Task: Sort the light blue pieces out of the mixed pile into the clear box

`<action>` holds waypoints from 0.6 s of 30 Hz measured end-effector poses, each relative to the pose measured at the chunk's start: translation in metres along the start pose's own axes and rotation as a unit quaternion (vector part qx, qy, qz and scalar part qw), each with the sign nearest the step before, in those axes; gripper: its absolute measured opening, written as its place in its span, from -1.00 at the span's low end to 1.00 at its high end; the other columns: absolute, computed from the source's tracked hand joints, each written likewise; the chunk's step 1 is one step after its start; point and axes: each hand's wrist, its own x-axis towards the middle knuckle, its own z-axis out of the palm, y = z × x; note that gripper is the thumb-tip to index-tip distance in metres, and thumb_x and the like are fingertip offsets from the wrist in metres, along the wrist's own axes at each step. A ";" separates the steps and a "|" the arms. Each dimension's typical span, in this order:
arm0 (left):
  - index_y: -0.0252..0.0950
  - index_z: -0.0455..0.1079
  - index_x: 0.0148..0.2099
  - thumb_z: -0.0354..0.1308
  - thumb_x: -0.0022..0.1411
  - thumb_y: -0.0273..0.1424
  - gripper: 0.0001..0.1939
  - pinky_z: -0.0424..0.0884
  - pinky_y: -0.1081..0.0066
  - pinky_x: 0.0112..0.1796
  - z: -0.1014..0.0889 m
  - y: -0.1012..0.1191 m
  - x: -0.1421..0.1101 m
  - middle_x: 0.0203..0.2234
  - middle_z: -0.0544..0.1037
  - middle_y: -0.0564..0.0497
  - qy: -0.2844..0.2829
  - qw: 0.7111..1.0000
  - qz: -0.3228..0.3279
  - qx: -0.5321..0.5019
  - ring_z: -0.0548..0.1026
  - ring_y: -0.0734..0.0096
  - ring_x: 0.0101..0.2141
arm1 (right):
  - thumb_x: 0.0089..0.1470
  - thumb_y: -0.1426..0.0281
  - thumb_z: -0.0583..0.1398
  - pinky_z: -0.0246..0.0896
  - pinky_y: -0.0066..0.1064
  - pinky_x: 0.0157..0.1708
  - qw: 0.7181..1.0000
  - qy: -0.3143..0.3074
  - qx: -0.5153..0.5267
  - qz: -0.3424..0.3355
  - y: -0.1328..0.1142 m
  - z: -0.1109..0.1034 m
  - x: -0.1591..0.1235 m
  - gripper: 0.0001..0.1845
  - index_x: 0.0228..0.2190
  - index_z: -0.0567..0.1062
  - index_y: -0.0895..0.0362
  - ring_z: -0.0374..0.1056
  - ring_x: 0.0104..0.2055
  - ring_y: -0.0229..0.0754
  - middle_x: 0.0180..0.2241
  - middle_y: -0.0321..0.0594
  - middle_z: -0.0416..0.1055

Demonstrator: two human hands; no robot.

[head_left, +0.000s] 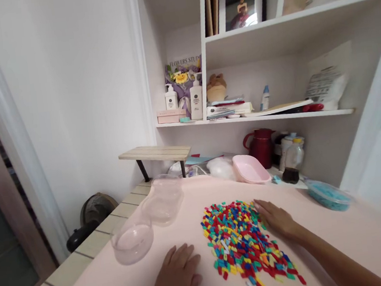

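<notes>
A wide pile of small coloured plastic pieces [238,236], red, blue, yellow, green and white, lies spread on a pale pink mat [190,198]. Along the pile's right edge rests my right hand [275,217], fingers stretched toward the back and touching or nearly touching the outer pieces. My left hand [179,272] lies flat on the mat to the left of the pile, fingers apart, with a strip of bare mat between it and the pieces. Neither hand shows anything held.
Left of the pile stand a round clear dish [133,243] and other clear containers [162,201]. Behind are a pink tray [251,169], a red jug [260,148] and a small wooden stand [155,152]. A clear container with blue contents [329,195] sits at right. Shelves [277,117] overhang the back.
</notes>
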 end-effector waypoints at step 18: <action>-0.14 0.44 -0.17 0.01 0.28 -0.41 -0.82 0.31 0.48 0.06 -0.012 -0.003 0.013 -0.36 0.64 0.14 0.206 0.964 0.150 0.078 0.56 0.57 -0.32 | 0.02 -0.09 0.16 0.38 -0.18 -0.25 0.849 0.102 0.518 0.041 -0.013 -0.034 -0.077 -0.41 -0.17 0.54 0.14 0.48 -0.34 -0.02 -0.29 -0.08 0.53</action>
